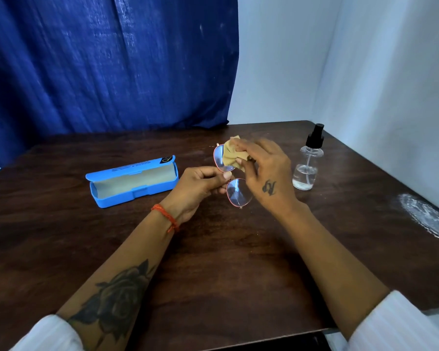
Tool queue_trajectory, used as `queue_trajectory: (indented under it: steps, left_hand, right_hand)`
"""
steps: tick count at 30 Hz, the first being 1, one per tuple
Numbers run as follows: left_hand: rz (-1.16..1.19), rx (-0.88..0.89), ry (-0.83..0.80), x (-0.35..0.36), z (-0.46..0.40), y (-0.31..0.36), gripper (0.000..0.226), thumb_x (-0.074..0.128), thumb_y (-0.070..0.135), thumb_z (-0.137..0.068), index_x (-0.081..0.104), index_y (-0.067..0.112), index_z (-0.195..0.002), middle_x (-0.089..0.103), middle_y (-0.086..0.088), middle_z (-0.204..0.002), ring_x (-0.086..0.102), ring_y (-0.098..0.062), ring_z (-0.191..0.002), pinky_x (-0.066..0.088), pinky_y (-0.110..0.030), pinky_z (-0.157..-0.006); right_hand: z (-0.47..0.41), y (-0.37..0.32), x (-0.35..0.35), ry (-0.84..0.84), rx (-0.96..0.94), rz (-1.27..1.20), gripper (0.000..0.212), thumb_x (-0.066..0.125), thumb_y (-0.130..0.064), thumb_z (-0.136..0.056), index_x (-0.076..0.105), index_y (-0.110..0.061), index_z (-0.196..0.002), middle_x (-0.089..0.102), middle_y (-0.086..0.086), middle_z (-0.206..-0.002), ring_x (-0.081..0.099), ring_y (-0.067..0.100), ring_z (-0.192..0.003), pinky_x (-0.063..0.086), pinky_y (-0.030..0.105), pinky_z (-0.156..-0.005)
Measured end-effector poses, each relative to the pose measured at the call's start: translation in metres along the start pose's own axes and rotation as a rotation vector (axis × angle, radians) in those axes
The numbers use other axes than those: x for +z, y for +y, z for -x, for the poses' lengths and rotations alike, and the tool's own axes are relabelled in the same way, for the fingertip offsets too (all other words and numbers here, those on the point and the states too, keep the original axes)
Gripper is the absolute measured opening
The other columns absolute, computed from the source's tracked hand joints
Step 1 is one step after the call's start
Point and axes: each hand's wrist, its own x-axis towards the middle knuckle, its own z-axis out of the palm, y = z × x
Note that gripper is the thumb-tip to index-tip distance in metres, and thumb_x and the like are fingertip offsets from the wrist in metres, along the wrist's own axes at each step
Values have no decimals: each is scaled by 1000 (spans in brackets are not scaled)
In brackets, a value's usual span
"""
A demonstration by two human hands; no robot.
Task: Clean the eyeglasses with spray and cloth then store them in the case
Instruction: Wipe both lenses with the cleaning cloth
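**Wiping one lens while the other hand steadies the frame**

Holding the glasses (232, 177) above the table (226, 262), the left hand (198, 188) has its thumb and fingers closed around the bridge, between the two lenses. The frame is thin and pink, turned so that one lens points away from the person and the other lies nearer, toward the right wrist. The near lens is bare and shows a pale reflection.

The right hand (264, 171) is over the far lens, its fingers pinched on a tan cloth (232, 155) that is bunched against the glass. Part of that lens shows at the left of the cloth; the rest is covered by cloth and fingers. A small dark tattoo marks the back of this hand.

The case (133, 181) is blue and lies open on the table to the left of the hands, well apart from them, its pale lining showing and its lid tipped back toward the curtain (107, 64). Nothing is inside it.

The bottle (307, 160) stands upright just to the right of the right hand, clear, with a black spray top and a little liquid in the bottom. It is not touched by either hand.

An orange thread (166, 216) is tied around the left wrist, and a large rose tattoo covers that forearm. White sleeves show at both lower corners.
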Motion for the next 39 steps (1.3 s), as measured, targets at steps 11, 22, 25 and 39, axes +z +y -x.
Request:
queue_trajectory:
  steps: [11,22,25,39]
  left_hand:
    - [-48,66,20,0,0,-1,9,60,6,-84,68,6,-81,62,-5,-67,54,-3,-54,44,-21,-63]
    - [-67,86,-40,0,-1,-4,11,63,10,-82,68,7,-73,65,7,-60,55,-3,-55,47,-14,-59]
    - [-54,92,-24,1,0,-4,8,62,8,-82,68,5,-77,65,5,-62,55,-3,-55,47,-16,-60]
    - [-100,112,-11,-2,-1,-3,10,63,8,-82,68,8,-74,63,9,-57,51,-3,-52,45,-13,-60]
  right_hand:
    - [1,-4,0,-171,-120,-128,30,58,11,-70,73,-3,-93,69,12,-102,59,28,-92,43,22,-82]
    - [-1,-7,1,4,-131,-18,27,53,5,-73,72,1,-91,71,13,-94,61,31,-84,37,14,-80]
    - [0,-9,4,-62,-174,-70,31,47,-1,-76,73,-1,-93,71,11,-97,57,19,-92,35,7,-87]
    - [-3,6,-6,-20,-48,-147,19,53,-3,-69,70,-5,-61,70,6,-68,61,24,-76,51,32,-65]
